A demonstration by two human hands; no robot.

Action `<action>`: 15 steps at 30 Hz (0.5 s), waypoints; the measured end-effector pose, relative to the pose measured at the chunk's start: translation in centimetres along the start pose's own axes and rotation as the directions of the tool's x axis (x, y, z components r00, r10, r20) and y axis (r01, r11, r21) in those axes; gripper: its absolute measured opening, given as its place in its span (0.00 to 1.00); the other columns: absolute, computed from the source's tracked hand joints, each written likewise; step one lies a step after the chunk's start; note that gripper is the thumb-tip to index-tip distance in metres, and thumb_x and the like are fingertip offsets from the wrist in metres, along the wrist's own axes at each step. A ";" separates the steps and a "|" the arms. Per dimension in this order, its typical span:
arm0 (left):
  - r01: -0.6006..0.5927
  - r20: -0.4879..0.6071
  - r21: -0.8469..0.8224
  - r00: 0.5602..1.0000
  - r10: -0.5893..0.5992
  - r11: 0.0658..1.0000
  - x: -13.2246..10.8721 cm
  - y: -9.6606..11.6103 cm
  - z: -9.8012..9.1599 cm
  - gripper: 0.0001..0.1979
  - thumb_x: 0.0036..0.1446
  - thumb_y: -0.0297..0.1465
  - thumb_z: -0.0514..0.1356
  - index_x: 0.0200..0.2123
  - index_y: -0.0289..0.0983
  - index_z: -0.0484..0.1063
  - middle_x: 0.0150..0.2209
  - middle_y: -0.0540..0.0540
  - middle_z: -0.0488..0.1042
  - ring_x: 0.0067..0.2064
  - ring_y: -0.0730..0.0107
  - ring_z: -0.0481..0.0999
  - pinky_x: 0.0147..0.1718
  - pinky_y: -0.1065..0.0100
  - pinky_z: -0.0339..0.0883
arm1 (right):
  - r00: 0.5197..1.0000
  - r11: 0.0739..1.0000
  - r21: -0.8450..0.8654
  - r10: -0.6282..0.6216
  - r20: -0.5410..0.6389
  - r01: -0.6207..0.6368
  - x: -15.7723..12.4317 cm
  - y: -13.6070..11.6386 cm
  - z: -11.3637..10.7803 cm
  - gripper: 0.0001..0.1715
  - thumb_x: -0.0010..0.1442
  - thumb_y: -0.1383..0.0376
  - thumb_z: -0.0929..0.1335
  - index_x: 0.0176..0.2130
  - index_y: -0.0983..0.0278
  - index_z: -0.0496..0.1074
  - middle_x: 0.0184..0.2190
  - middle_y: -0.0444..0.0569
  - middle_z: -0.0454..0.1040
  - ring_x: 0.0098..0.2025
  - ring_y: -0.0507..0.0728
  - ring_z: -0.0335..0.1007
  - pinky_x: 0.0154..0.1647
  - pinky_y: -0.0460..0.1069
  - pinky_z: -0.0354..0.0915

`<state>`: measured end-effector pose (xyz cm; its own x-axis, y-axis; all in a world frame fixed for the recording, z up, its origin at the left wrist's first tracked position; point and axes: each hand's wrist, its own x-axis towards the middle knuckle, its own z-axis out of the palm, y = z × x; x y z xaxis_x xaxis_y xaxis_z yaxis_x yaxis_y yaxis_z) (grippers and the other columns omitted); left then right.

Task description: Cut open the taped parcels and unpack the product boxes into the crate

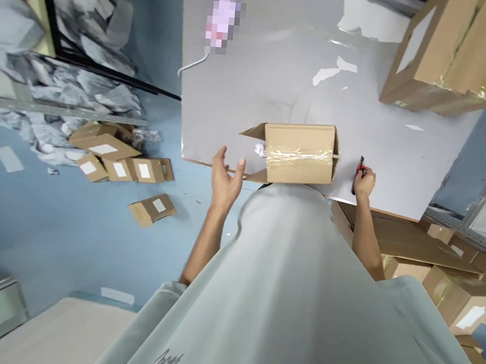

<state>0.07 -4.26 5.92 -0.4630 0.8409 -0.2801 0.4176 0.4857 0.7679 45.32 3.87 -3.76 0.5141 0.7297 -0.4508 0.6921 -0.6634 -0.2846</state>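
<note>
Between the two hands [226, 185] [365, 184], a taped cardboard box [299, 154]

The open carton [301, 139] is plain tan-brown, its side crossed by glossy, yellowish tape [299, 155]; the crumpled wad [260, 149] at its left end is white. Under the carton the tabletop [232, 102] is pale grey, and just right of the carton the slim tool [359, 170] is black with red. Farther right of and beyond the carton, a large box [450, 58] is tan with olive-yellow tape and a white label [416, 40]. Left of the carton, the floor [95, 238] is light blue and the heaped bags [99, 89] greyish white. Nearest the carton, the shirt [284, 297] is pale grey-green.
</note>
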 end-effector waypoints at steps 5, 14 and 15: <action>0.401 0.182 -0.278 0.914 -0.362 0.873 -0.9 -0.7 1.5 0.51 0.66 0.69 0.64 0.81 0.50 0.60 0.78 0.31 0.67 0.74 0.40 0.75 0.67 0.46 0.77 | 0.949 0.934 0.174 -0.302 -0.087 0.313 -2.7 -2.2 -3.0 0.32 0.74 0.52 0.66 0.67 0.67 0.75 0.60 0.69 0.79 0.61 0.70 0.79 0.68 0.69 0.73; 0.454 0.394 -0.306 0.861 -0.323 0.837 2.5 1.1 2.9 0.50 0.72 0.66 0.57 0.86 0.53 0.46 0.82 0.36 0.62 0.77 0.42 0.73 0.77 0.45 0.63 | 0.758 0.757 0.066 -0.652 0.013 0.650 -14.0 -13.2 -4.2 0.51 0.79 0.38 0.64 0.85 0.55 0.47 0.75 0.65 0.65 0.78 0.74 0.63 0.77 0.77 0.64; 0.438 0.407 -0.303 0.862 -0.301 0.846 2.7 1.1 2.9 0.51 0.73 0.66 0.56 0.87 0.51 0.45 0.82 0.35 0.63 0.77 0.42 0.73 0.77 0.46 0.62 | 0.759 0.759 0.040 -0.651 0.002 0.650 -14.4 -13.4 -3.8 0.52 0.79 0.39 0.64 0.86 0.55 0.45 0.75 0.66 0.64 0.78 0.74 0.62 0.78 0.78 0.62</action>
<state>1.52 -0.75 4.39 -0.2067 0.6762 -0.7071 -0.0864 0.7073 0.7016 30.57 2.90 9.80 -0.0611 0.9854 -0.1592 0.8392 -0.0356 -0.5426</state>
